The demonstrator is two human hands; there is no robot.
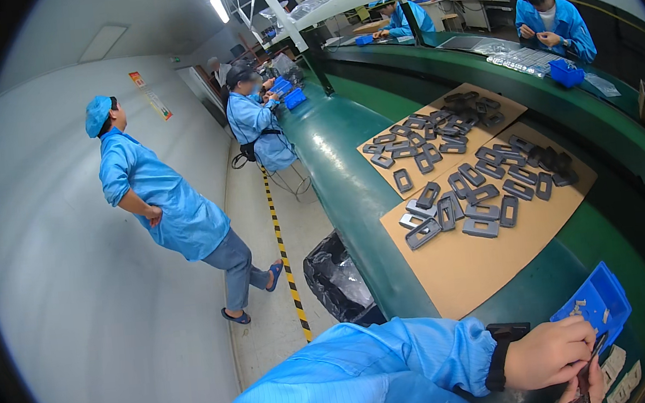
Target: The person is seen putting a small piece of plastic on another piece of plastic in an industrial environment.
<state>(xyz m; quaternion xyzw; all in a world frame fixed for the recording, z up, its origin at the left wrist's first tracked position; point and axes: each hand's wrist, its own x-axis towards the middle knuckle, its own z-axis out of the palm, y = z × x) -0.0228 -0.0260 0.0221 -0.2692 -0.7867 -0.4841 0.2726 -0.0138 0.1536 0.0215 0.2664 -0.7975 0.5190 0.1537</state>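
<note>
My left hand [548,354] reaches in at the lower right, its fingers pinched together over a dark plastic part [584,387]. Only some fingers of my right hand [595,383] show at the bottom edge, closed around the same part. The part's shape is mostly hidden by my fingers. Just beyond my hands a blue bin [618,299] holds several small pale pieces. Pale strips [624,384] with small pieces on them lie to the right of my hands. A black object [509,330] rests on the green bench behind my left wrist.
Grey and black rectangular plastic frames [483,227] lie spread over cardboard sheets [462,285] on the green bench [361,198]. A black-lined trash bin [337,274] stands on the floor at left. Co-workers in blue sit along the benches; one person [155,194] stands by the wall.
</note>
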